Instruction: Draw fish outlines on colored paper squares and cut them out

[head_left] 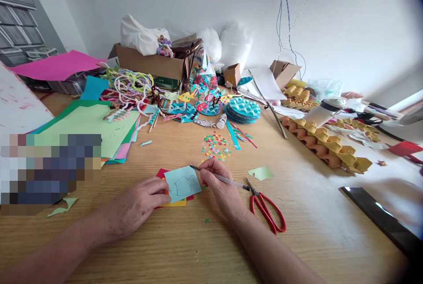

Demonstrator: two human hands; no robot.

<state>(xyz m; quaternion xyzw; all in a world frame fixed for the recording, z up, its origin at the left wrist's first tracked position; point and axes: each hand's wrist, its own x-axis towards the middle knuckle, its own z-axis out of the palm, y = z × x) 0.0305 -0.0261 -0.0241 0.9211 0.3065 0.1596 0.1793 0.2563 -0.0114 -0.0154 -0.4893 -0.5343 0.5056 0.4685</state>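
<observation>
The left hand (140, 200) pins the blue paper (178, 181), at near centre, over red and yellow sheets (176, 203). The right hand (220, 187) grips a pen (228, 179), tip raised at the far edge. Fish outline: apparently near complete; paper uncut.

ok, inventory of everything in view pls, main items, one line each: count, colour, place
fish-outline paper: 1, light blue, under left fingers
sheets beneath: several, red and yellow
pen: 1, clear and black, right hand
scissors: 1, red-handled, right of right hand
confetti: many, mixed, beyond hands
paper stack: 1, multicoloured, left
large sheet: 1, pink, back left
fuzzy strips: many, mixed, behind stack
wavy discs: many, blue, centre back
box: 1, brown, back
egg-carton strip: 1, yellow-brown, right
table: 1, wood-brown, beneath
left hand: 1, bare, on paper
right hand: 1, bare, holding pen
</observation>
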